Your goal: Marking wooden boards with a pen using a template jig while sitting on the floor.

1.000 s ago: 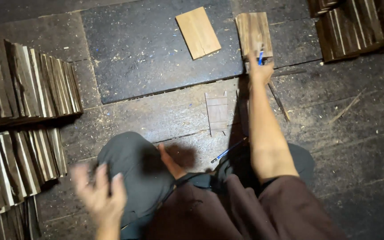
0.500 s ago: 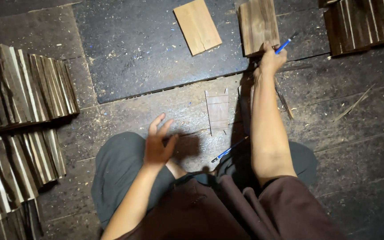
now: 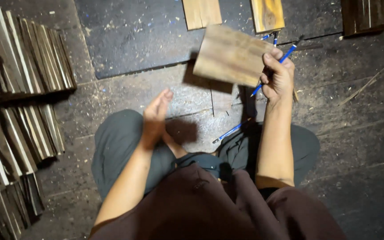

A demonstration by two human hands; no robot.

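My right hand (image 3: 277, 75) holds a thin rectangular wooden piece (image 3: 230, 55) lifted off the floor, together with a blue pencil (image 3: 275, 66) between the fingers. My left hand (image 3: 155, 116) hovers empty above my knees, fingers held together and pointing up toward the lifted piece. Two more wooden pieces lie flat on a dark mat (image 3: 134, 40): a pale wooden piece (image 3: 202, 12) and a yellowish wooden piece (image 3: 267, 14). A second blue pencil (image 3: 228, 132) lies on the floor by my legs.
Rows of thin wooden slats stand on edge at the left (image 3: 21, 55), with more slats below (image 3: 14, 142). Another stack of slats sits at the top right (image 3: 372, 15). The plank floor (image 3: 352, 133) is dusty, with shavings and a thin stick (image 3: 361, 89).
My right hand picked a wooden piece up from the mat and drew it toward me. My left hand rose from my lap toward the middle.
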